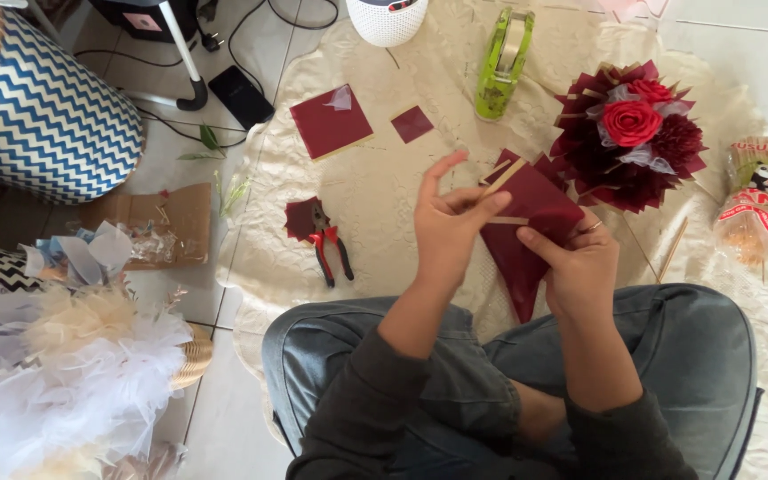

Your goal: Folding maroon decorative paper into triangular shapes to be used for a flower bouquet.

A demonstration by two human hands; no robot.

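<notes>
A person sits cross-legged on the floor, and both hands work a dark red folded paper cone (526, 233) held just above the knees at the centre of the view. The left hand (449, 233) pinches the cone's upper left edge between thumb and fingers, with the index finger raised free; the right hand (582, 267) grips its right side, fingers pressed onto the paper. The step in hand looks like folding or creasing the wrap into a pointed cone. Judged from the grip, the next move calls for holding the overlap flat so the fold does not spring open while it is fixed. At 1 o'clock from the hands, a red rose bouquet (630, 133) lies on the cream cloth (375, 196). A green tape dispenser (504, 62) sits at 12 o'clock, red-handled pliers (331, 249) at 9 o'clock, and a loose red paper square (331, 122) at 11 o'clock.
</notes>
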